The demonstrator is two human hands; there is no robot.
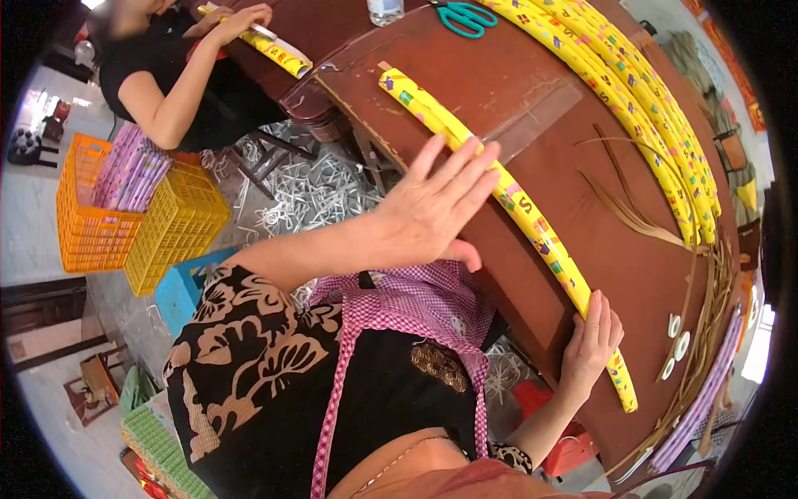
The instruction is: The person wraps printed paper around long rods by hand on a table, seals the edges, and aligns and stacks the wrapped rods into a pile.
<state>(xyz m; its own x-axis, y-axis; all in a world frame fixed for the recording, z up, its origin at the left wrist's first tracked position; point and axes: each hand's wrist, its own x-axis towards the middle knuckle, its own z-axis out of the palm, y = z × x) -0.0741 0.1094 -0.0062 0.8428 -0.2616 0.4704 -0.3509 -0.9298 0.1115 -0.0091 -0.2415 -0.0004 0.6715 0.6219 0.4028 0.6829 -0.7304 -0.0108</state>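
Observation:
A roll of yellow patterned wrapping paper (539, 229) lies across the brown table, with a bit of brown strip showing at its far end. My left hand (436, 200) rests over the roll's upper half, fingers stretched out and thumb apart. Lower down, my right hand (592, 339) is closed around the roll near its near end, thumb on one side and fingers over the top.
More yellow rolls (619, 96) lie along the far edge beside brown strips (632, 216). Teal scissors (464, 18), a bottle (385, 10) and white tape rings (682, 345) are on the table (532, 333). Another person (166, 91) handles a yellow roll; crates (179, 216) stand left.

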